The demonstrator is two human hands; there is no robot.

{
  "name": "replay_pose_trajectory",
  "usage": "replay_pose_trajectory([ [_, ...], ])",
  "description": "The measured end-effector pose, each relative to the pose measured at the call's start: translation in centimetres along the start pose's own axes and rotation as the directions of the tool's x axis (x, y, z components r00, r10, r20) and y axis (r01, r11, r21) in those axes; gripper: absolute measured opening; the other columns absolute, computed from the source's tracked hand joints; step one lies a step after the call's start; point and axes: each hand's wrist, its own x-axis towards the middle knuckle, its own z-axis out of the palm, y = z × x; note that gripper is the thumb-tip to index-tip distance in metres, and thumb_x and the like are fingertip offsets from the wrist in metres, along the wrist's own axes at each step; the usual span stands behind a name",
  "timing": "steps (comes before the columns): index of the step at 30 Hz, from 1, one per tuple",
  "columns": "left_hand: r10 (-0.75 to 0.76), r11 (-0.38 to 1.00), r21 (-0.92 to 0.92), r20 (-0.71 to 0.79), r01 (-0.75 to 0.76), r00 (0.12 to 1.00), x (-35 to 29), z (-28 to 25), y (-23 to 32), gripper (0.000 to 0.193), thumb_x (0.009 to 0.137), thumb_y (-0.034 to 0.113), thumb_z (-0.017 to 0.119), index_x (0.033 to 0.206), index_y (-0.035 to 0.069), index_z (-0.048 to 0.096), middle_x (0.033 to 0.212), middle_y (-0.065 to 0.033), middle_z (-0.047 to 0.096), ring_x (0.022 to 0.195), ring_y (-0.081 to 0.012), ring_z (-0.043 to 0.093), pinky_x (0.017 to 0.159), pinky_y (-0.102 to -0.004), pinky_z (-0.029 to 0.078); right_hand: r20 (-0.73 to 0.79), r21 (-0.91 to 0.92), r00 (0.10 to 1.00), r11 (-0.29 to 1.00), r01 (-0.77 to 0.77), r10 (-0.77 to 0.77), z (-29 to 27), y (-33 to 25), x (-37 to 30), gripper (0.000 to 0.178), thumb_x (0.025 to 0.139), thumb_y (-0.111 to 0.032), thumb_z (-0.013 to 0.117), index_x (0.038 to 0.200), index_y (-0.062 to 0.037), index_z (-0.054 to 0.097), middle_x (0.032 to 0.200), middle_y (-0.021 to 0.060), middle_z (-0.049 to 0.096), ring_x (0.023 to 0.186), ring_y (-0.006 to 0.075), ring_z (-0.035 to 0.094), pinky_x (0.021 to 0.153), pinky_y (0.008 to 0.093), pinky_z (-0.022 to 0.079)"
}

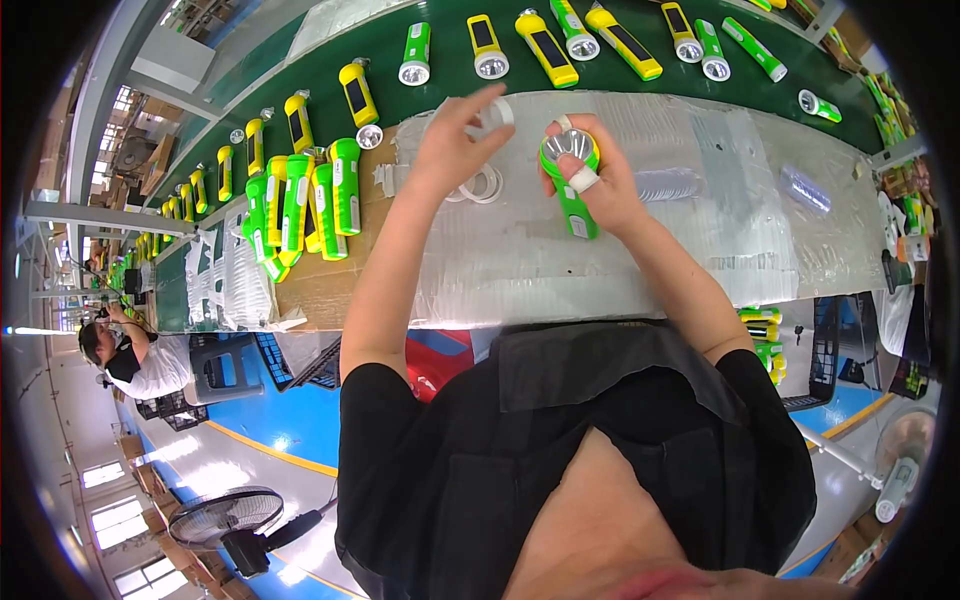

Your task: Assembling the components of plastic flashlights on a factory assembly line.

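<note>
Green flashlight (572,180) in right hand (600,185); left hand (455,140) pinching clear ring (497,113).

Green flashlight (572,185), silver reflector; green belt (450,70); yellow flashlights (547,48).

The right hand (598,180) wraps the green torch (570,185), hiding the middle of its body behind the fingers (583,178). The clear ring (497,113) pinched in the left hand (455,140) is partly covered by fingertips. Far left of the fingers, the row of torches (180,200) shrinks too small to tell apart.
</note>
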Motion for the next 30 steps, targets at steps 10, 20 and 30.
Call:
replay_pose_trajectory([
  [10,0.412,0.895,-0.083,-0.217,-0.437,0.885,-3.7,0.1,6.7,0.024,0.075,0.013,0.08,0.096,0.007,0.072,0.11,-0.0109,0.061,0.095,-0.0222,0.061,0.076,-0.0312,0.053,0.037,-0.081,0.998,0.996,-0.039,0.042,0.1,-0.7,-0.4,0.037,0.096,-0.02,0.055,0.127,-0.0047,0.043,0.101,0.0083,0.059,0.081,0.0169,0.062,0.069,0.0312,0.052],
  [20,0.456,0.889,-0.009,-0.082,-0.458,0.886,-3.8,-0.3,7.4,0.037,0.069,0.022,0.083,0.103,0.01,0.074,0.105,-0.0083,0.058,0.093,-0.0227,0.058,0.075,-0.0343,0.052,0.051,0.04,0.998,0.998,-0.045,0.043,-0.6,-0.5,-0.5,0.044,0.097,-0.026,0.057,0.133,-0.0056,0.042,0.111,0.0094,0.059,0.095,0.0178,0.062,0.08,0.0316,0.054],
  [30,0.522,0.852,0.056,-0.035,-0.52,0.852,-3.2,1.0,9.0,0.047,0.066,0.025,0.086,0.106,0.008,0.067,0.106,-0.0108,0.06,0.094,-0.0294,0.062,0.077,-0.0372,0.052,0.389,-0.685,0.917,0.637,0.353,-0.09,-5.7,-8.8,1.8,0.045,0.072,-0.02,0.082,0.107,-0.0031,0.059,0.101,0.0103,0.066,0.099,0.0231,0.064,0.084,0.0328,0.051],
])
